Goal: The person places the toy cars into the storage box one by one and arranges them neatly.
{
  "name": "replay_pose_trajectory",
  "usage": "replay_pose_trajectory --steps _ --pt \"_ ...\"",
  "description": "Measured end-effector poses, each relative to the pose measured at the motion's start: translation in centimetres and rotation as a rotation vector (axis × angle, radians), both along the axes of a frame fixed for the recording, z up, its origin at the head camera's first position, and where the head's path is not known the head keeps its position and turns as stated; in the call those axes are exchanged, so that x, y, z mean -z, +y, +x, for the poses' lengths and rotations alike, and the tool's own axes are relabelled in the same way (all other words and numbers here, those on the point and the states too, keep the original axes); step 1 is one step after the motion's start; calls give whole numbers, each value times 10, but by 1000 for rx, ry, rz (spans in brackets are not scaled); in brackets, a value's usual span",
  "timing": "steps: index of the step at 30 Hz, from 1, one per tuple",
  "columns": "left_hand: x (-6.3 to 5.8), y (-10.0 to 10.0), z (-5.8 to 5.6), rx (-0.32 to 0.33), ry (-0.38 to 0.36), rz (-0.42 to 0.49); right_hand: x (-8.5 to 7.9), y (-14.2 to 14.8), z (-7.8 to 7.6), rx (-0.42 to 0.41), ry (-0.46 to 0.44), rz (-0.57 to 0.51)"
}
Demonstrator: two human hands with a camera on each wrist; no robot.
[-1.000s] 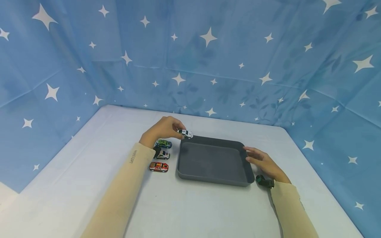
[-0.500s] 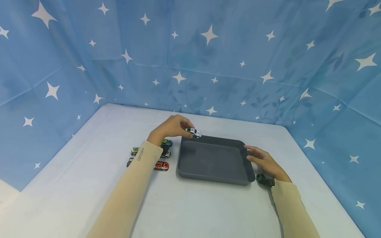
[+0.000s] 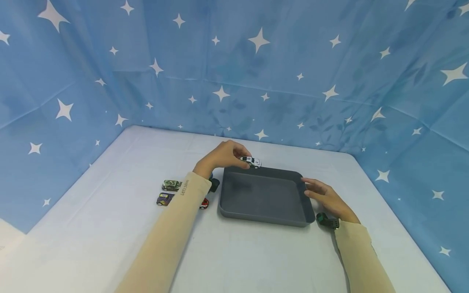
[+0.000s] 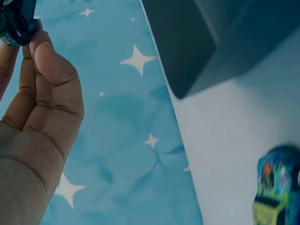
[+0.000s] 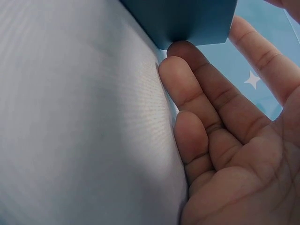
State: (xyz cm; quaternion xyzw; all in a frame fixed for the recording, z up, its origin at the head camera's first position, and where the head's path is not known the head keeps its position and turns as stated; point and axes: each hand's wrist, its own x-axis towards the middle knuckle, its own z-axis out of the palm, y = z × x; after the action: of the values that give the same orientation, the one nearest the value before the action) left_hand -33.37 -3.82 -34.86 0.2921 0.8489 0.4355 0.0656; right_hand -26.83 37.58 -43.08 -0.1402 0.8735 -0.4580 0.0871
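Note:
Above the back left part of a dark grey tray (image 3: 267, 221), my left hand (image 3: 225, 154) pinches a white toy car (image 3: 253, 162) between thumb and fingers. The left wrist view catches only the dark underside of that toy car (image 4: 16, 23) at the fingertips. On the other side, my right hand (image 3: 327, 200) lies against the tray's right wall, its fingers fairly straight. Up close, in the right wrist view, fingertips touch the outside of the tray (image 5: 192, 21) low down near the tabletop.
Left of the tray stand more toy cars: a green one (image 3: 171, 185), a purple one (image 3: 164, 199) and a red one (image 3: 204, 204), partly hidden by the left sleeve. A blue-green toy car (image 4: 274, 187) shows in the left wrist view. A starry blue curtain (image 3: 234, 73) backs the table.
My left hand has carried the white toy car rightward along the tray's back edge. Green and purple cars have come into view behind the sleeve. My right hand has stayed at the tray.

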Motion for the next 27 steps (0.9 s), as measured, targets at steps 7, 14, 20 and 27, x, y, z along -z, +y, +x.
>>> replay_pose_trajectory --steps 7,14,20,27 --pt "9 15 0 -21 -13 36 -1 -2 0 0 -6 -17" --pt "10 27 0 -17 -29 60 -1 -1 -1 1 -10 -23" --pt "13 39 -2 -14 -23 50 0 0 -1 0 -2 -19" --pt "21 53 -1 -19 -10 28 0 -1 -2 8 -2 -10"
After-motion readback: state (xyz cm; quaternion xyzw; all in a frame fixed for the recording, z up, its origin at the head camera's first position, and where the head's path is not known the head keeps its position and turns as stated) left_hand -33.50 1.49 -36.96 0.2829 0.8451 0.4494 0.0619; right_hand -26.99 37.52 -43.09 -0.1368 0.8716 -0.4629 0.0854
